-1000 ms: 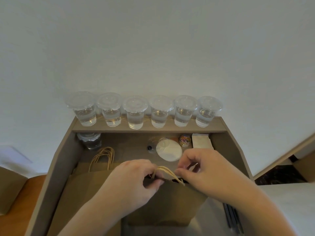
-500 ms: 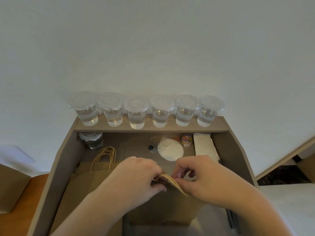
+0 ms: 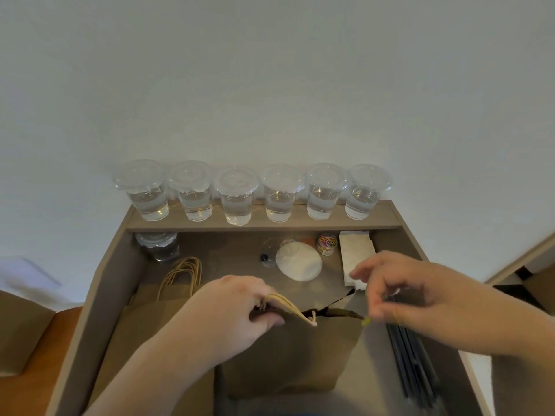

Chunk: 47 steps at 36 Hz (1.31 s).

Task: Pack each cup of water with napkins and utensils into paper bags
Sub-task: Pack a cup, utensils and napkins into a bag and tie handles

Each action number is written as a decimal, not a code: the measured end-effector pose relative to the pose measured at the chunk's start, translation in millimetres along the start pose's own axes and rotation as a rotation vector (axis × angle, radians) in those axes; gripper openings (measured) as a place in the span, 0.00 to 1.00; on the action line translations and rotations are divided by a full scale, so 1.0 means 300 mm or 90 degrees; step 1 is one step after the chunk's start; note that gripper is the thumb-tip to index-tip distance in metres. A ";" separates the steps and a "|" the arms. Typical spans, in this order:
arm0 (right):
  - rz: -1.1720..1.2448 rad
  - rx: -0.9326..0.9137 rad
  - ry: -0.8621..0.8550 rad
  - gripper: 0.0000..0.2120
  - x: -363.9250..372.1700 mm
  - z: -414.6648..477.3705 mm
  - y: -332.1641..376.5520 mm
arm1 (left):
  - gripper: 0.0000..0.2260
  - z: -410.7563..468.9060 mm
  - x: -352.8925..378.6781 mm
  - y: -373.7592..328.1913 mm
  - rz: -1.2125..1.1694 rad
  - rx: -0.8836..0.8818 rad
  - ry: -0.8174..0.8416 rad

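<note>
Rightward off the paper bag (image 3: pixel 291 355) we had drawn our right hand (image 3: pixel 420 298), half curled, its hold unclear, nearer the napkins (image 3: pixel 354 256) beyond the bag, while our left hand (image 3: pixel 237 310) gripped the bag's handles (image 3: pixel 285 303).

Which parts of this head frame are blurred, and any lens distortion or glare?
Head view: right hand is motion-smeared, fingertips indistinct; left hand gripping the bag handle and the cups are fairly sharp. Head view: wide-angle lens splays the counter wall outward. Head view: light is soft and even, no hard glare.
</note>
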State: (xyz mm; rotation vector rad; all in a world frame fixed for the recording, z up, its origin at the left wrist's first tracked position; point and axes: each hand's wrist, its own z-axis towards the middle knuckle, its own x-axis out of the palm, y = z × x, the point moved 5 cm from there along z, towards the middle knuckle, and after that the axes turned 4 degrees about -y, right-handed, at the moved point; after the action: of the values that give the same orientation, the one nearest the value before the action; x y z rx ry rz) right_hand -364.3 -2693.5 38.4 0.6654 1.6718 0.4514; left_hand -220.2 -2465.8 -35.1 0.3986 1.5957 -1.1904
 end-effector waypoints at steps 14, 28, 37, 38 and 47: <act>-0.332 0.005 0.014 0.09 0.255 0.073 0.058 | 0.09 0.024 0.013 -0.021 -0.008 -0.002 0.024; 0.304 -0.050 0.029 0.04 0.090 0.063 0.054 | 0.09 0.016 0.022 -0.043 -0.029 -0.024 0.024; 0.041 0.028 -0.120 0.04 0.208 0.178 0.078 | 0.17 0.021 0.006 -0.060 0.053 -0.031 -0.034; 0.026 0.022 -0.114 0.04 0.222 0.180 0.080 | 0.22 0.019 0.009 -0.056 0.063 -0.037 -0.029; -0.075 0.011 -0.108 0.06 0.232 0.171 0.076 | 0.18 0.012 0.018 -0.060 0.029 -0.044 -0.035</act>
State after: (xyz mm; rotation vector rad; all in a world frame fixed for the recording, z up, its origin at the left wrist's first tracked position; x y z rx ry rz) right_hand -318.0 -2634.4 -10.1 0.5969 1.5467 0.2884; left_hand -233.8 -2478.5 -31.0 0.3531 1.5677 -1.0987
